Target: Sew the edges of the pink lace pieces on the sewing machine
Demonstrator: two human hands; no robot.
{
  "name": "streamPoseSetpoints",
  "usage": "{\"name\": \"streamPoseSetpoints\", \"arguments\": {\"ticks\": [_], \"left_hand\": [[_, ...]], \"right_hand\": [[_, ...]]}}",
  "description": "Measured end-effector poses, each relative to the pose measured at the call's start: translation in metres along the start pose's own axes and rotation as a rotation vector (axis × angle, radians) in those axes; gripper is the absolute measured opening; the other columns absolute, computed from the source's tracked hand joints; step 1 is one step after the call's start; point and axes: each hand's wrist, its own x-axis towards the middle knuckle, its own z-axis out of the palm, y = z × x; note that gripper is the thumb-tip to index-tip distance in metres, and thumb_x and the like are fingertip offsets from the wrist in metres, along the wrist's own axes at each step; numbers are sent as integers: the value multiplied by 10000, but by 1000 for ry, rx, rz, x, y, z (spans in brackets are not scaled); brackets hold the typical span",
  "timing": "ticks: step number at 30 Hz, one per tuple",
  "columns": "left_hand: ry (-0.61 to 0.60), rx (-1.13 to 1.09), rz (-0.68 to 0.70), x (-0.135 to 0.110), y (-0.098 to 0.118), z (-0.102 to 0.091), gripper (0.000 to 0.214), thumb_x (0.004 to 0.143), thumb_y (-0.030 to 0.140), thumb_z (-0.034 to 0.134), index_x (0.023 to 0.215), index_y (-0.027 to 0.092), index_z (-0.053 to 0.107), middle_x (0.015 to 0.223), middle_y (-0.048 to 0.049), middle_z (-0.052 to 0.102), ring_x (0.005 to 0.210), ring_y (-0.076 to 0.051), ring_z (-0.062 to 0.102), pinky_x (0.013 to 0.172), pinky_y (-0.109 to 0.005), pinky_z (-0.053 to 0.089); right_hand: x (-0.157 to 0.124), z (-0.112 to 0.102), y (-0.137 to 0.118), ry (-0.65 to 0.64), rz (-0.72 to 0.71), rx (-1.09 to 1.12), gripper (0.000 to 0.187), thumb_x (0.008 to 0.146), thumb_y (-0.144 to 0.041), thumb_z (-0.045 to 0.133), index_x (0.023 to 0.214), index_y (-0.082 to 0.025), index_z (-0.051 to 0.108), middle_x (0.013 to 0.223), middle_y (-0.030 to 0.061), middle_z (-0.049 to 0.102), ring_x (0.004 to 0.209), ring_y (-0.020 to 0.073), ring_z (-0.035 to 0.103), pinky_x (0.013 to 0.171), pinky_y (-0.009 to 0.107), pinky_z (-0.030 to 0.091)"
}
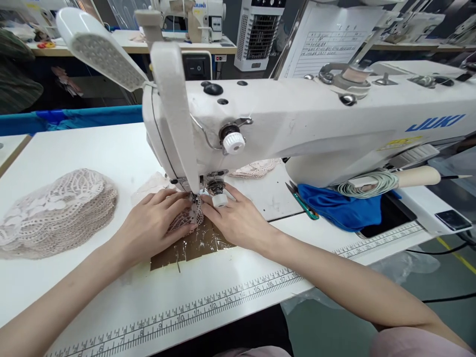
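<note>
A lace piece [182, 221] in pale pink and white lies under the presser foot [194, 199] of a white sewing machine [260, 114]. My left hand [158, 220] rests on the lace from the left, fingers stretched toward the foot and thumb apart along the near edge. On the other side, my right hand [238, 218] has its thumb and fingertips closed at the lace edge beside the needle. The machine's lower parts partly cover these fingers. Beneath the lace is a brown, taped patch [193, 248] on the table.
A lace stack [59, 213] lies at the left; more lace [256, 168] is behind the needle. Green-handled snips [303, 201], a blue cloth [340, 206], a phone [388, 218] and a cord coil [368, 184] are at the right. A ruler strip [197, 312] follows the table's front edge.
</note>
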Motion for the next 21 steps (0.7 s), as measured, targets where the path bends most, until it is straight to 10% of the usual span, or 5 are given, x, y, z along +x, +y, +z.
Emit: {"name": "streamPoseSetpoints", "arguments": {"ticks": [21], "left_hand": [[-41,-17,100,-16,3,12,480,930,483,459,1368,287,481,1495,-92,384,1391,-296,334,1088,-524,379]], "right_hand": [[0,1,3,-24,12,7,290,909,-89,417,1136,-132,592,1244,95,618,1260,222,460,1145,434,245]]}}
